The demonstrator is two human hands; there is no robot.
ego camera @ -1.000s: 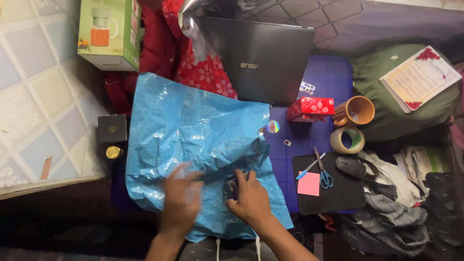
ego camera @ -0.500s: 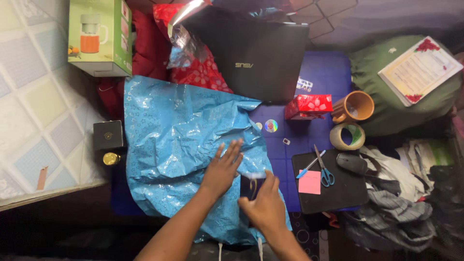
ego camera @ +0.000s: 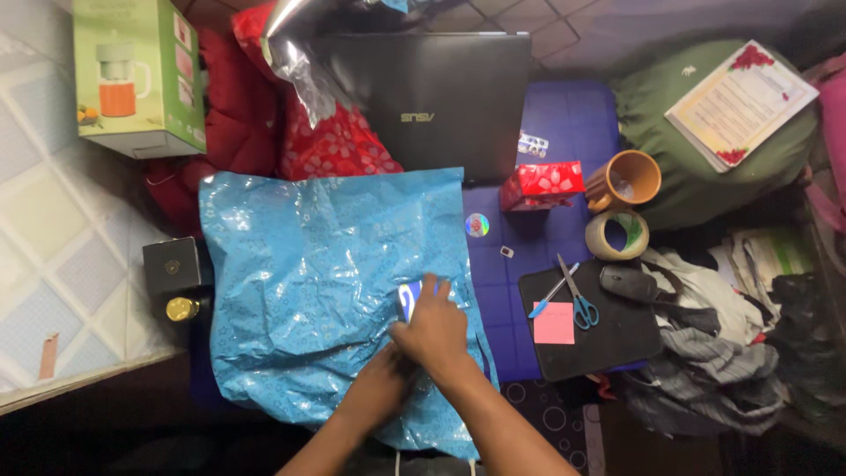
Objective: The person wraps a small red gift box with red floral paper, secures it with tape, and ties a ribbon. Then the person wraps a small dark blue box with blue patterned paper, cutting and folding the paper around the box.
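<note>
A large sheet of shiny blue wrapping paper [ego camera: 300, 264] lies spread and crumpled in front of me. My right hand [ego camera: 434, 333] grips a small dark box [ego camera: 408, 298] with a blue face and presses it onto the paper near its right edge. My left hand [ego camera: 377, 388] rests on the paper just below and left of the right hand. Its fingers are tucked under my right wrist and mostly hidden.
A closed black laptop [ego camera: 432, 97] lies beyond the paper, with red patterned paper [ego camera: 339, 145] beside it. To the right are a small red wrapped box [ego camera: 542, 183], an orange mug [ego camera: 627, 179], a tape roll [ego camera: 617, 234], scissors [ego camera: 577, 300] and a mouse [ego camera: 627, 282]. A green carton [ego camera: 132, 75] stands far left.
My right hand has carried the small box up and left onto the paper. My left hand has pulled back from smoothing the sheet and now sits under my right wrist. The paper lies flatter.
</note>
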